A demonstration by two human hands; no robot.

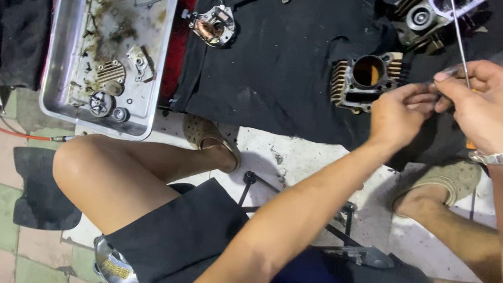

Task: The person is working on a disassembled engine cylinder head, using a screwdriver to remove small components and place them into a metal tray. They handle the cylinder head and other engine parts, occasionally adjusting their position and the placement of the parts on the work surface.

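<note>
Pinching: right hand (495,109) closes thumb and fingers on a thin metal rod (460,36), slanted up and away.
Left hand (401,111): fingertips closed on something small at the rod's lower end; what it is cannot be told.
Engine cylinder (365,79): just beside both hands, bore up, within reach.
Black cloth (277,65): under the parts, keeping them off the floor.
Metal tray (110,38): well left, gathering small pieces.

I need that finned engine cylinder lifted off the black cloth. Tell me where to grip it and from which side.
Grip the finned engine cylinder across its two finned flanks, coming down from above on its left, away from the left hand and right hand working beside it. It lies bore-up on the black cloth, so the ribbed sides probably give the firmest purchase.
</note>
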